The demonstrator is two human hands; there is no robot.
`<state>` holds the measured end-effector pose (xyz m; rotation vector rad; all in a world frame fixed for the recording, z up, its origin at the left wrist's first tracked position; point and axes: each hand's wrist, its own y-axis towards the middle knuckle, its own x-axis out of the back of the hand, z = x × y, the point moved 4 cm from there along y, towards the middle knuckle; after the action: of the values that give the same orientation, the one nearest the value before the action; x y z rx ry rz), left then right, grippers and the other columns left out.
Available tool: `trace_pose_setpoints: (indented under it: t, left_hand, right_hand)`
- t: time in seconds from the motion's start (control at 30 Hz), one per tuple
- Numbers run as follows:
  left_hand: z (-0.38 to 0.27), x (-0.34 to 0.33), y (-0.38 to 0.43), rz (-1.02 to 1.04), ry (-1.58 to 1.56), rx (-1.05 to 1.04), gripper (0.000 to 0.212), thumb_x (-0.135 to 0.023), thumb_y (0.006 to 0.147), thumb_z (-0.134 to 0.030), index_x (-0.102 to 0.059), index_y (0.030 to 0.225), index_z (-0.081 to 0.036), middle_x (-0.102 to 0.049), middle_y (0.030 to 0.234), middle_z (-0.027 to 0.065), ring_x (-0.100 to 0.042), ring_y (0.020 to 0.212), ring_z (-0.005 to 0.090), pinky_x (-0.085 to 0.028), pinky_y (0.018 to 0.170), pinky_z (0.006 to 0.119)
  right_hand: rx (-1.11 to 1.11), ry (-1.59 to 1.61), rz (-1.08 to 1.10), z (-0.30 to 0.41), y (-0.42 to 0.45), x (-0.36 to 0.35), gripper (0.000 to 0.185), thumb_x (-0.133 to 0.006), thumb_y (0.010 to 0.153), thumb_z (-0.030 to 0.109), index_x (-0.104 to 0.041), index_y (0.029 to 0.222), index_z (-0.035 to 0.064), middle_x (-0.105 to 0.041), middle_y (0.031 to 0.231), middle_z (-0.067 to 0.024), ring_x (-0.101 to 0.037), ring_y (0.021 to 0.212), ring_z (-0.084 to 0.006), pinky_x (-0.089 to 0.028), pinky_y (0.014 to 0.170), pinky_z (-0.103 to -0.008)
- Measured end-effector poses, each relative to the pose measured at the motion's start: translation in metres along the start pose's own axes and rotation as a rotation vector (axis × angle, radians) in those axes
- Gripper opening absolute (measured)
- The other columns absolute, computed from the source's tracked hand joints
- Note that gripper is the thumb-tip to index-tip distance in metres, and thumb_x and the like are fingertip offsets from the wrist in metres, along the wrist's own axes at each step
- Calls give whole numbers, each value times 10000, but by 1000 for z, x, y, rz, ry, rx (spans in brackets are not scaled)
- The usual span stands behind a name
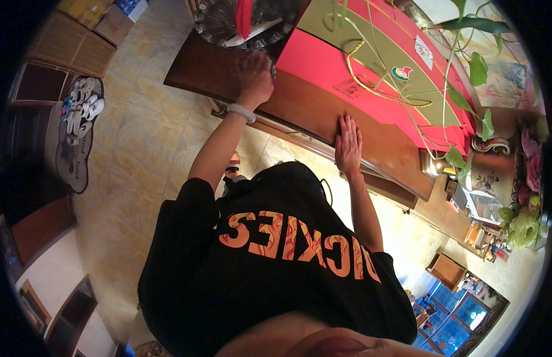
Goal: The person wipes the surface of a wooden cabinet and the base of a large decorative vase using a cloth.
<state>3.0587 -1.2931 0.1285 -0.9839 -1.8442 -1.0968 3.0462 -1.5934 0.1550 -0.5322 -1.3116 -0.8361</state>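
Observation:
My left hand (pixel 256 80), a pale bracelet on its wrist, is on the brown wooden tabletop (pixel 307 101), blurred and curled. A sliver of something greenish shows at its right edge; I cannot tell whether the hand grips it. Just beyond it stands a dark glass dish (pixel 209 33) with a white, stick-like thing (pixel 258 33) in it and a red tassel (pixel 244 20) above. My right hand (pixel 348 145) rests palm down near the table's front edge, fingers extended, holding nothing. Beyond it lies a large red and gold gift bag (pixel 302 52) with a yellow rope handle (pixel 357 79).
Trailing plant vines (pixel 456 96) hang over the bag. At right, a lit lamp (pixel 433 167) and a framed item (pixel 483 206) stand on a side surface. Shoes (pixel 81 107) sit on a grey mat (pixel 72 163) on the tiled floor (pixel 137 134). Cartons (pixel 113 26) are at the upper left.

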Motion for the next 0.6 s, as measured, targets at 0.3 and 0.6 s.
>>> trace_pose_setpoints:
  t: [0.3,0.6]
  left_hand:
    - [23,-23,64,778,-226,-323,248,-491,801,-196,-474,860,44,-507,877,186,-496,816,297,-380,718,403]
    - [14,-9,37,352,-225,-243,367,-473,796,-118,-478,1156,-49,-468,1196,183,-458,1074,343,-353,919,414]
  right_hand:
    - [-1,-14,-7,-4,-2,-4,487,-343,882,164,-252,1357,103,-244,1416,-82,-219,1311,-241,-143,1059,-399]
    - [4,-32,-25,-3,-3,-3,478,-361,881,160,-273,1348,105,-247,1416,-69,-229,1308,-232,-168,1052,-406]
